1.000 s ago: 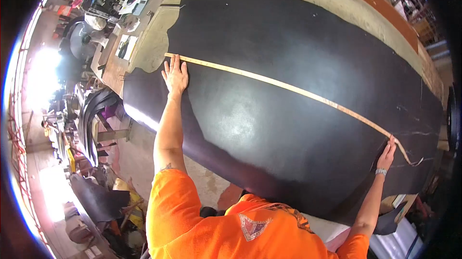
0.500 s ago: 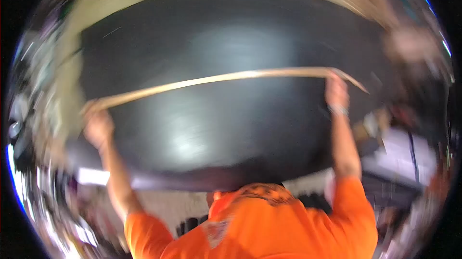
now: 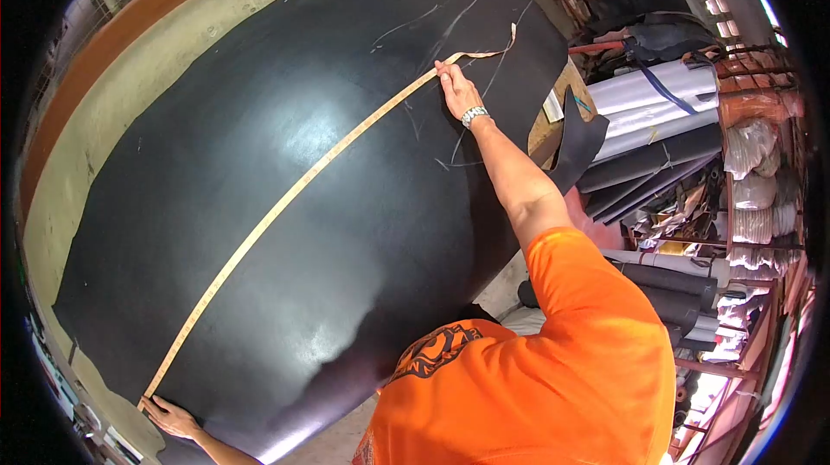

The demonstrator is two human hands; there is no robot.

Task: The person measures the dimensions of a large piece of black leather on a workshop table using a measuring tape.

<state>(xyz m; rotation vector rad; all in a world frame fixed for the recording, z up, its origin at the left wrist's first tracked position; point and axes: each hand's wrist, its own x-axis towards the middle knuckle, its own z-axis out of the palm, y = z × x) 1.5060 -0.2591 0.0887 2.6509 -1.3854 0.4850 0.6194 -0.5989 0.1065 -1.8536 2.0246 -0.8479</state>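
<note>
Tape point(image 3: 304, 178) likely light, limp; hold near ends. Left hand point(image 3: 175, 420), eight o'clock: fingers extended on it. Right hand point(image 3: 460, 95), one o'clock: half-curled, grip unclear.

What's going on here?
One person in an orange shirt has a tape measure stretched across a big dark sheet, maybe leather, that lies on a pale surface. The left hand is at one end of the tape, by the sheet's edge. The right hand, with a metal-banded watch on its wrist, has its fingers on the tape farther along; the loose tail bends away past them.
</note>
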